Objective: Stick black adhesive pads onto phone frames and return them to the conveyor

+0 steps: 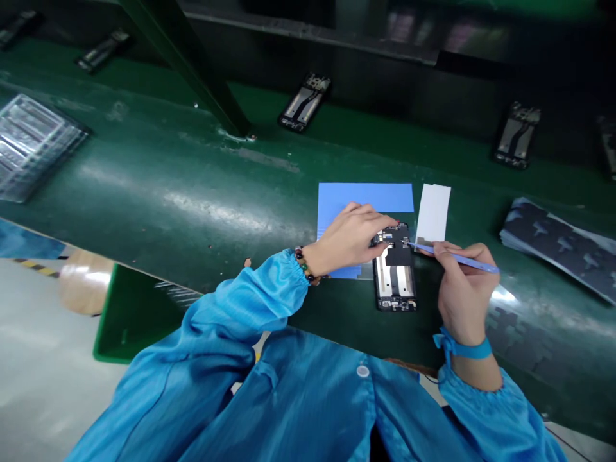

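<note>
An opened smartphone [395, 282] lies on the green bench in front of me, its inside facing up with a black sheet over part of the upper half. My left hand [353, 234] holds its upper end, with a fingertip at the top edge and the thumb on the left side. Between the fingers of my right hand [464, 282] is a pair of blue tweezers [474, 262]. Their tips reach the phone's upper right part; whether they grip anything is too small to tell. Blue sheets [366, 196] lie partly under my left hand.
White paper strips [433, 215] lie right of the phone. A stack of dark printed sheets [553, 240] is farther right. More opened phones [305, 102] rest along the back, near a green post [192, 70]. Clear plastic trays [33, 144] sit at left; a green bin [129, 314] stands below.
</note>
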Demonstrator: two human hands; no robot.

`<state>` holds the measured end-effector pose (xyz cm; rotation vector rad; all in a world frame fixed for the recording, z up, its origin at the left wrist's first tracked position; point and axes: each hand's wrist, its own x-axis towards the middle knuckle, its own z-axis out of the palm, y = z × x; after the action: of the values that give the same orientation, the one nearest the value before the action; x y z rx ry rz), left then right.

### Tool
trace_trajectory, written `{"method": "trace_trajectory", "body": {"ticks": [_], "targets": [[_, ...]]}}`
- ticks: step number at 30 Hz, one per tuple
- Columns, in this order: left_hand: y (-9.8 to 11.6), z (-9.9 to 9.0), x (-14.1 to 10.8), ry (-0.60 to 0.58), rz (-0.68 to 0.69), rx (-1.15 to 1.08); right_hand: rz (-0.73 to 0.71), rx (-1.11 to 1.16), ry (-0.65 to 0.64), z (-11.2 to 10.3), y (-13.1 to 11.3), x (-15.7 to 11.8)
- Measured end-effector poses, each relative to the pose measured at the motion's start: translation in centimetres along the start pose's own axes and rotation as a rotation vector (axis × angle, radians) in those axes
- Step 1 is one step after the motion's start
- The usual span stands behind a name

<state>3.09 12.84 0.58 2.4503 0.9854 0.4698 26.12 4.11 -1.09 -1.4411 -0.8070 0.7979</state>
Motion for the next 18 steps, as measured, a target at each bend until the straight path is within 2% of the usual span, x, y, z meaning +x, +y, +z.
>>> {"method": "trace_trajectory", "body": {"ticks": [7, 12, 16, 18], "targets": [[0.0, -0.2, 0.1, -0.029, 0.026, 0.029, -0.006, -0.02, -0.009, 0.0, -0.1, -0.1], [0.6, -0.2, -0.3, -0.047, 0.112, 0.2, -0.024, -0.022, 0.036, -0.1, -0.2, 0.0], [0.8, 0.1, -0.3, -0.055, 0.146, 0.279, -0.225, -0.084, 0.251, -1.5, -1.5, 1.4], [0.9, 0.4, -0.3, -0.048, 0.156, 0.294, -0.324, -0.159, 0.279, -2.9, -2.8, 2.9]]}}
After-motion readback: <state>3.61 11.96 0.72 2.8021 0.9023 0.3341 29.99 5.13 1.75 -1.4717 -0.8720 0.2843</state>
